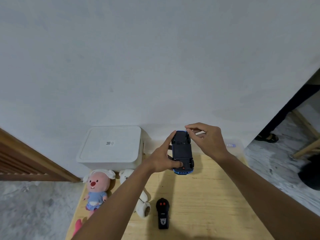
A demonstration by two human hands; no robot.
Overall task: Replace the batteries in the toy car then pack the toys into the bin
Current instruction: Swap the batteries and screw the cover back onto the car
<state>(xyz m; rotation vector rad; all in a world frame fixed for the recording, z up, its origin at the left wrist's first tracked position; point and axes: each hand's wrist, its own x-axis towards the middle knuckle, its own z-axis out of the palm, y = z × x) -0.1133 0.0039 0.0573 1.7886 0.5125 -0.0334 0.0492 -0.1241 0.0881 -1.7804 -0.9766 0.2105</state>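
Centre frame, the left hand (pixel 162 158) holds the upturned toy car (pixel 182 151) above the tabletop (pixel 204 196), fingers wrapped round its side. The right hand (pixel 209 141) pinches its far corner with narrowed fingers. The lidded bin (pixel 110 148) sits centre-left, with the plush toys (pixel 97 187) and remote (pixel 162 213) below.

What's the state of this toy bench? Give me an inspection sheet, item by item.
Surface: pale wooden table.
Job's things: toy car, underside up, held above the table; bin, white, lid on, far left; remote, pink plush and white plush lying on the near side.
Clutter: clear container far right, contents unclear.
Grippers: left hand grips the car's side; right hand pinches at its far end.
Cables: nothing seen.
Surroundings: white wall, grey floor, sandalled foot at right.
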